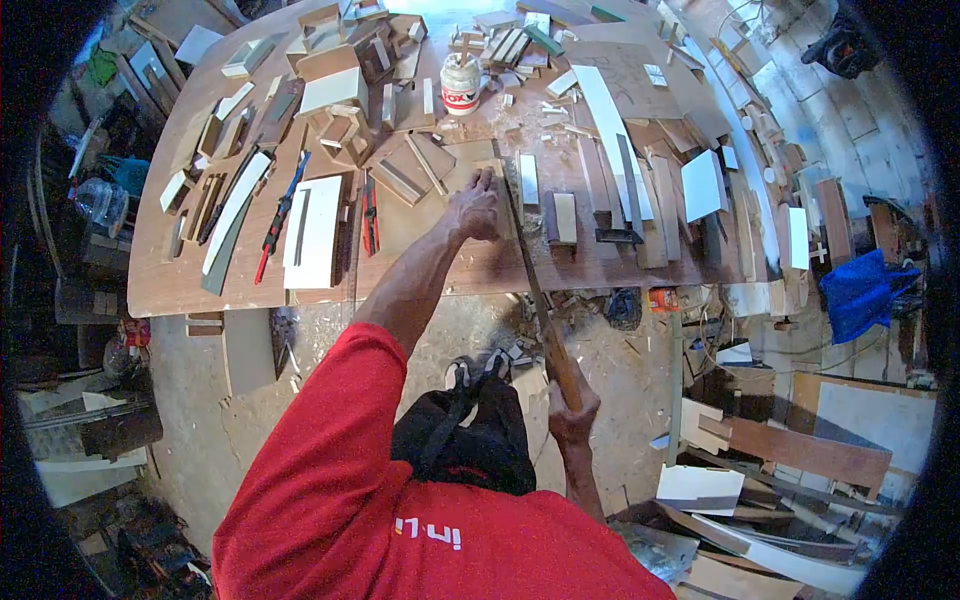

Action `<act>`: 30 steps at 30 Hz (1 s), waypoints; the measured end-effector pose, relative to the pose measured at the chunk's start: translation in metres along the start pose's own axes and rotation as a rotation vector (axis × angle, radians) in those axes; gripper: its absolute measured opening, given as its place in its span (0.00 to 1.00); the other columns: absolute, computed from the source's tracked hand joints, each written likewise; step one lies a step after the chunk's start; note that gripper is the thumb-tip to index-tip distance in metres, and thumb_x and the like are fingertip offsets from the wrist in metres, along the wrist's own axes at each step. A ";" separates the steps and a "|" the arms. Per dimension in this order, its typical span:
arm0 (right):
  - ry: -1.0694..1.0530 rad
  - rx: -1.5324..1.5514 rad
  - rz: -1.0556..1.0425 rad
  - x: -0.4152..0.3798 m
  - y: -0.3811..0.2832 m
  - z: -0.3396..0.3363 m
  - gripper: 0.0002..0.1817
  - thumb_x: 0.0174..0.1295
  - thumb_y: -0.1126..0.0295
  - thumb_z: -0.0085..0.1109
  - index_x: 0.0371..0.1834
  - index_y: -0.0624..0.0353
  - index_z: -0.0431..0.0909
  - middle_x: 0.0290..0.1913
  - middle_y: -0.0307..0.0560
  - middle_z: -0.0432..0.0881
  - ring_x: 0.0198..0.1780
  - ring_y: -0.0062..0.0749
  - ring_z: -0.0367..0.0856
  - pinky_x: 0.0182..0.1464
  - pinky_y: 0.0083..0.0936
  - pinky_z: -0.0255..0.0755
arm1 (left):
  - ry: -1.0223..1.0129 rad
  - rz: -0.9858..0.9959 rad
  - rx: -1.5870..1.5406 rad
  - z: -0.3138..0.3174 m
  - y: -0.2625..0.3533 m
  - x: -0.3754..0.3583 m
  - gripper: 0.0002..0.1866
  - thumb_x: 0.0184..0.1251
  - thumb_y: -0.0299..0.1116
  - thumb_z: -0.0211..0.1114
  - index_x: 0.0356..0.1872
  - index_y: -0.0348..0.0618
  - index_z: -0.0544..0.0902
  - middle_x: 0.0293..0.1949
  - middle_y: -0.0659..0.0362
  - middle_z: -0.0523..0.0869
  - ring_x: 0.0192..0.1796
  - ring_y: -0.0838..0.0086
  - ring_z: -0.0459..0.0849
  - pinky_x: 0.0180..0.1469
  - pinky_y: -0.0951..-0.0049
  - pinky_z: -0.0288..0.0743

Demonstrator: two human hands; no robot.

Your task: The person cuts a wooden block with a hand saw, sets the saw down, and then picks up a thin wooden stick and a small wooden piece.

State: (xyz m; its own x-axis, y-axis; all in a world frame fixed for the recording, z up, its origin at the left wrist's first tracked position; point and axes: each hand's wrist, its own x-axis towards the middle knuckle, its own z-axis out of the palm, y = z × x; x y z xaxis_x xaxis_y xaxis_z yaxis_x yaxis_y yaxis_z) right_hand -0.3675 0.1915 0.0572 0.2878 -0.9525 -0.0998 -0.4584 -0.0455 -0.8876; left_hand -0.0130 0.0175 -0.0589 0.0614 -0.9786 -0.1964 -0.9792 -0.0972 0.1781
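My right hand is closed around the wooden handle of a handsaw. The saw's long blade slopes up from below the table's front edge and lies along the right edge of a thin brown wooden board. On that board, near the blade, my left hand presses down with its fingers bent and close together. Just left of those fingers, a narrow wood strip rests on the board. A white-faced strip and a small wooden block lie right of the blade.
The worktable carries many wood offcuts. A glue tub stands toward the back. A try square, a red-and-black tool and a white-topped panel lie near the front edge. Boards are stacked on the floor at right.
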 end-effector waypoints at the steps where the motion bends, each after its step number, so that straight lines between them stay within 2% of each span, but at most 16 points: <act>1: 0.049 -0.016 -0.074 -0.010 -0.006 -0.004 0.22 0.56 0.78 0.57 0.57 0.71 0.75 0.47 0.56 0.84 0.49 0.33 0.83 0.54 0.27 0.74 | 0.006 -0.002 -0.036 -0.002 0.002 -0.005 0.57 0.33 0.50 0.81 0.68 0.34 0.63 0.74 0.47 0.53 0.75 0.50 0.54 0.61 0.42 0.72; 5: 0.035 -0.052 -0.065 -0.017 -0.011 -0.015 0.21 0.56 0.78 0.56 0.56 0.70 0.76 0.45 0.55 0.84 0.47 0.34 0.83 0.51 0.28 0.75 | 0.001 -0.020 0.030 -0.017 0.011 -0.014 0.56 0.35 0.51 0.80 0.68 0.34 0.63 0.74 0.47 0.52 0.75 0.50 0.54 0.62 0.42 0.72; 6: 0.027 -0.008 0.038 -0.004 -0.015 -0.007 0.19 0.56 0.77 0.56 0.53 0.68 0.78 0.41 0.53 0.85 0.42 0.33 0.84 0.46 0.28 0.76 | -0.007 -0.052 -0.016 -0.032 0.018 -0.020 0.57 0.35 0.51 0.80 0.68 0.34 0.62 0.74 0.47 0.51 0.75 0.50 0.54 0.62 0.42 0.71; 7: 0.029 -0.010 0.037 0.007 -0.010 -0.001 0.19 0.56 0.77 0.56 0.53 0.68 0.78 0.41 0.53 0.85 0.42 0.33 0.84 0.46 0.28 0.76 | -0.017 -0.085 -0.063 -0.038 0.022 -0.023 0.57 0.36 0.51 0.80 0.69 0.34 0.61 0.75 0.47 0.51 0.75 0.50 0.54 0.62 0.41 0.70; 9: -0.009 0.044 -0.018 0.022 0.005 0.014 0.19 0.57 0.76 0.56 0.52 0.67 0.78 0.39 0.52 0.85 0.38 0.32 0.84 0.42 0.28 0.76 | -0.015 -0.046 -0.013 -0.013 0.011 -0.014 0.58 0.36 0.51 0.80 0.69 0.34 0.61 0.75 0.47 0.50 0.75 0.51 0.53 0.63 0.41 0.70; 11: -0.006 0.013 -0.008 0.000 0.014 0.007 0.20 0.57 0.77 0.56 0.55 0.67 0.77 0.40 0.51 0.85 0.38 0.30 0.84 0.42 0.28 0.76 | -0.014 -0.007 0.035 -0.016 0.008 -0.014 0.58 0.36 0.51 0.80 0.69 0.34 0.61 0.75 0.47 0.49 0.76 0.51 0.52 0.63 0.40 0.69; 13: 0.036 0.001 -0.007 -0.021 0.014 -0.005 0.21 0.57 0.77 0.56 0.56 0.67 0.76 0.42 0.51 0.85 0.39 0.31 0.83 0.44 0.27 0.76 | -0.013 -0.028 -0.111 -0.043 0.017 -0.029 0.38 0.41 0.58 0.74 0.46 0.31 0.83 0.70 0.40 0.60 0.75 0.42 0.49 0.71 0.51 0.61; 14: 0.086 0.003 -0.088 -0.030 0.003 -0.013 0.22 0.57 0.78 0.56 0.57 0.67 0.76 0.44 0.51 0.85 0.41 0.32 0.83 0.46 0.27 0.76 | -0.011 -0.032 -0.115 -0.036 0.014 -0.023 0.38 0.41 0.58 0.74 0.46 0.31 0.83 0.70 0.40 0.60 0.75 0.42 0.49 0.71 0.51 0.61; 16: 0.070 0.020 -0.044 -0.024 0.002 -0.009 0.21 0.57 0.78 0.56 0.57 0.67 0.76 0.44 0.52 0.85 0.42 0.33 0.83 0.47 0.27 0.76 | -0.046 -0.029 0.031 -0.022 0.013 -0.014 0.60 0.35 0.52 0.80 0.70 0.34 0.58 0.76 0.47 0.49 0.76 0.51 0.50 0.64 0.40 0.69; 17: 0.064 0.042 -0.008 -0.014 0.001 -0.006 0.21 0.57 0.77 0.56 0.56 0.68 0.76 0.44 0.53 0.85 0.43 0.34 0.84 0.47 0.27 0.75 | -0.042 -0.024 0.031 -0.017 0.011 -0.011 0.60 0.35 0.52 0.80 0.70 0.34 0.58 0.76 0.47 0.49 0.76 0.51 0.50 0.64 0.40 0.69; 19: 0.000 0.039 0.023 0.006 0.001 0.001 0.21 0.56 0.77 0.57 0.55 0.69 0.76 0.44 0.54 0.85 0.44 0.34 0.84 0.47 0.28 0.75 | 0.029 0.004 -0.001 -0.026 0.014 -0.021 0.42 0.40 0.58 0.75 0.51 0.33 0.80 0.72 0.39 0.57 0.75 0.44 0.50 0.70 0.50 0.62; 21: 0.008 -0.016 -0.054 0.015 0.007 0.009 0.21 0.56 0.76 0.57 0.54 0.70 0.76 0.43 0.54 0.85 0.44 0.31 0.83 0.46 0.28 0.75 | 0.080 0.003 0.007 -0.020 0.009 -0.019 0.44 0.39 0.58 0.75 0.53 0.33 0.79 0.72 0.40 0.56 0.75 0.45 0.50 0.68 0.49 0.66; 23: 0.014 -0.008 -0.040 -0.006 0.006 -0.002 0.21 0.56 0.76 0.57 0.55 0.71 0.75 0.43 0.56 0.84 0.43 0.32 0.84 0.46 0.29 0.76 | 0.118 0.004 -0.004 -0.010 0.008 -0.015 0.46 0.38 0.58 0.76 0.55 0.33 0.77 0.73 0.40 0.55 0.75 0.45 0.50 0.65 0.49 0.70; 25: 0.073 0.047 -0.081 -0.025 0.021 -0.012 0.22 0.56 0.75 0.57 0.55 0.72 0.75 0.43 0.59 0.84 0.42 0.35 0.85 0.45 0.29 0.76 | 0.013 -0.061 -0.107 -0.033 0.016 -0.024 0.57 0.34 0.52 0.80 0.68 0.36 0.63 0.72 0.46 0.55 0.74 0.50 0.54 0.60 0.39 0.72; 29: 0.061 -0.032 -0.084 0.010 0.007 0.006 0.20 0.57 0.75 0.57 0.53 0.71 0.76 0.40 0.57 0.84 0.42 0.33 0.84 0.44 0.29 0.76 | -0.001 -0.024 -0.034 -0.031 0.018 -0.021 0.57 0.33 0.53 0.81 0.67 0.37 0.64 0.70 0.47 0.57 0.73 0.51 0.55 0.58 0.41 0.74; 30: 0.020 0.058 -0.075 0.026 -0.015 0.014 0.18 0.57 0.75 0.56 0.51 0.69 0.77 0.38 0.56 0.84 0.41 0.32 0.84 0.43 0.28 0.75 | -0.024 -0.021 -0.037 -0.046 0.023 -0.028 0.56 0.33 0.53 0.81 0.67 0.37 0.65 0.71 0.48 0.57 0.73 0.51 0.55 0.59 0.41 0.74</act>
State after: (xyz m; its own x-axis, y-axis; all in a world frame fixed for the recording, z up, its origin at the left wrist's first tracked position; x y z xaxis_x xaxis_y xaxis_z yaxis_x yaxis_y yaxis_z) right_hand -0.3413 0.1718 0.0611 0.3028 -0.9528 -0.0233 -0.3866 -0.1004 -0.9168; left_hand -0.0283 0.0346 -0.0046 0.0765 -0.9718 -0.2229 -0.9700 -0.1243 0.2091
